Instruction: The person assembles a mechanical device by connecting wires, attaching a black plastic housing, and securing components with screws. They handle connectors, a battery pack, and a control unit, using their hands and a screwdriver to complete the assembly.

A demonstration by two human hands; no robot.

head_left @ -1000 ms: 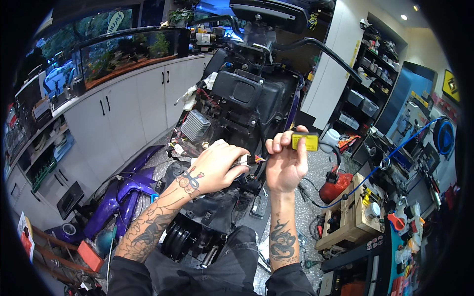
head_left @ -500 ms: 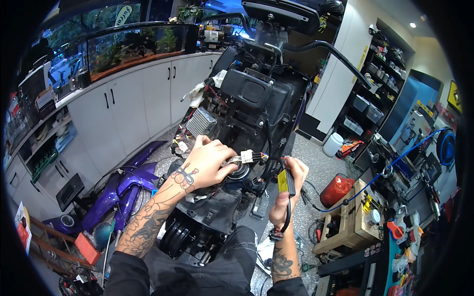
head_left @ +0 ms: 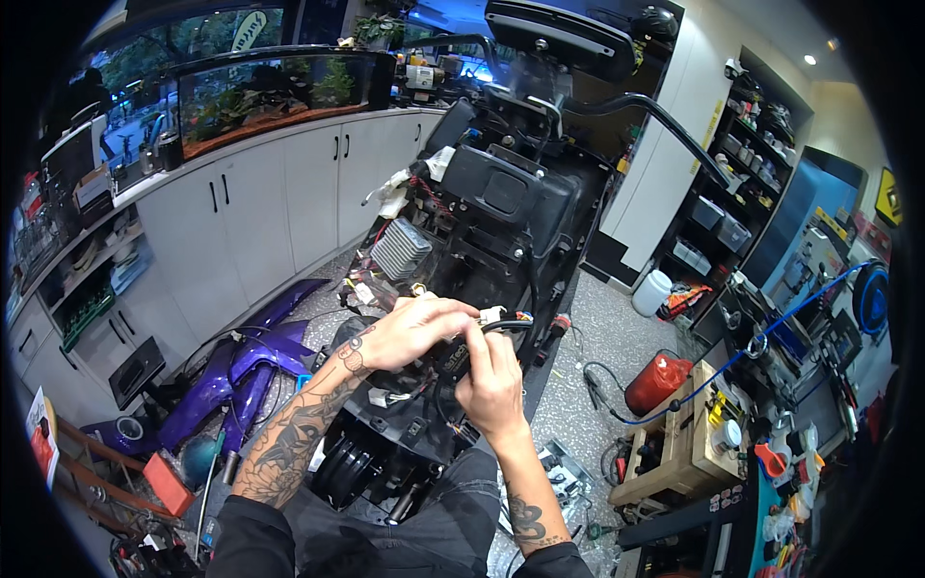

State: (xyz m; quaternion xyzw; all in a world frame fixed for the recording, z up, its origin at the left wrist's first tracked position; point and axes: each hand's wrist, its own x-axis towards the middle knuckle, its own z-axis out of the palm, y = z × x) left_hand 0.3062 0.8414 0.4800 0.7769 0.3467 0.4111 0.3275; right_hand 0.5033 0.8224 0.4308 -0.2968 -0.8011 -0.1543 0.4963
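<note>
A white plug-in wire connector (head_left: 491,315) is between my hands, with black-sleeved wires (head_left: 513,325) running off its right side. My left hand (head_left: 416,333) is closed at the connector's left end, its fingertips partly hidden. From below, my right hand (head_left: 493,383) has its fingers pinched up against the connector and wires; exactly where the tips press is hidden. Under the hands sits a black module (head_left: 450,356) with pale lettering, partly covered. Around them is the stripped frame of a scooter (head_left: 501,183), with a finned silver box (head_left: 401,249) and loose wiring (head_left: 364,289) on its left.
Purple body panels (head_left: 241,371) lie on the floor at left, before white cabinets (head_left: 265,193) and a fish tank (head_left: 279,101). At right stand a red canister (head_left: 657,381), a wooden crate (head_left: 674,438) and a blue hose (head_left: 718,361). The handlebar (head_left: 665,116) reaches out at far right.
My right hand has moved left and in to the connector beside my left hand. The black box with the yellow label is no longer in its palm. The view has shifted slightly.
</note>
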